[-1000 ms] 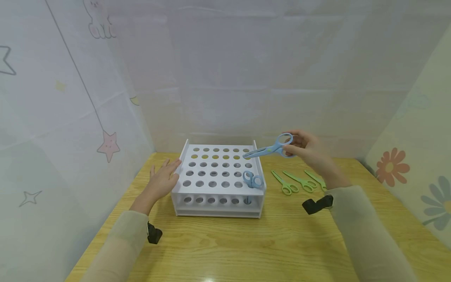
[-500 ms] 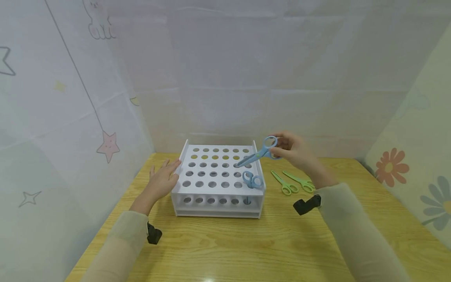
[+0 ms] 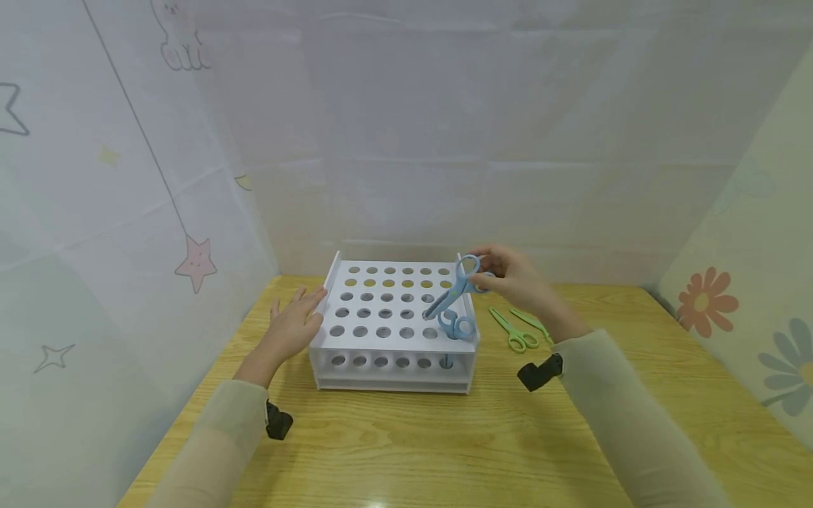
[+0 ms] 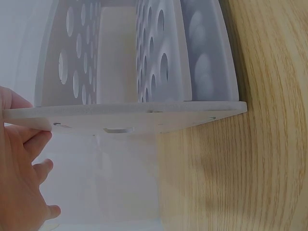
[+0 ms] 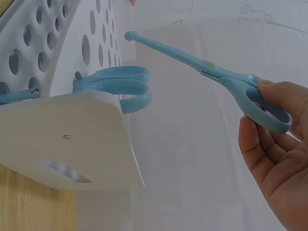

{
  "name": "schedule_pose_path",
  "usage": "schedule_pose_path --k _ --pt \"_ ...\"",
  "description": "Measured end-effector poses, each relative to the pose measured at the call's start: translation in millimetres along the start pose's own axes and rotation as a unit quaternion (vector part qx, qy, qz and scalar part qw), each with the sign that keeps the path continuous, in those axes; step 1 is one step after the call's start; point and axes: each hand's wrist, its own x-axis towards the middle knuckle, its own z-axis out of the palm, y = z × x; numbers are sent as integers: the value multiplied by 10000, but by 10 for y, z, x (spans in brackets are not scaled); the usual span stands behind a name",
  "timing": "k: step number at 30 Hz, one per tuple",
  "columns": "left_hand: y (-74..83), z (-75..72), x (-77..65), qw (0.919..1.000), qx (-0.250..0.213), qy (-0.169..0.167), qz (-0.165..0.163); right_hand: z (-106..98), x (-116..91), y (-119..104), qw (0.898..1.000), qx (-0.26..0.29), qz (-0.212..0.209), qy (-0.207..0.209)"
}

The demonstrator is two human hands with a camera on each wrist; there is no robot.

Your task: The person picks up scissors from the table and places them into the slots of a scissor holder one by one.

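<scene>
A white tiered rack with round holes (image 3: 375, 340) stands on the wooden table. At its left side panel, my left hand (image 3: 295, 324) grips the upper edge; in the left wrist view, fingertips (image 4: 41, 139) lie on both sides of that panel while other fingers spread outward. My right hand (image 3: 514, 282) pinches light blue scissors (image 3: 452, 293) by a handle loop. Their closed blades tilt down and left, tips over a hole near the rack's right side. Another pair of blue scissors (image 3: 454, 326) stands in the front right hole, handles up, also seen beside the panel in the right wrist view.
Green scissors (image 3: 516, 333) lie on the table right of the rack, and a second green pair (image 3: 532, 321) is partly hidden by my right arm. The wooden table (image 3: 406, 451) extends in front. Patterned cloth walls (image 3: 406, 162) enclose the back and sides.
My right hand has moved left and slightly down with the blue scissors, whose blades now point more steeply downward. The right arm now hides more of the green scissors. My left hand has stayed put.
</scene>
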Motion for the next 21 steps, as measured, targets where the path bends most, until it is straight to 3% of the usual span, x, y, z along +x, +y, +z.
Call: schedule_pose_path --k 21 --pt "8 -3 8 10000 54 20 46 190 40 95 9985 -472 -129 -248"
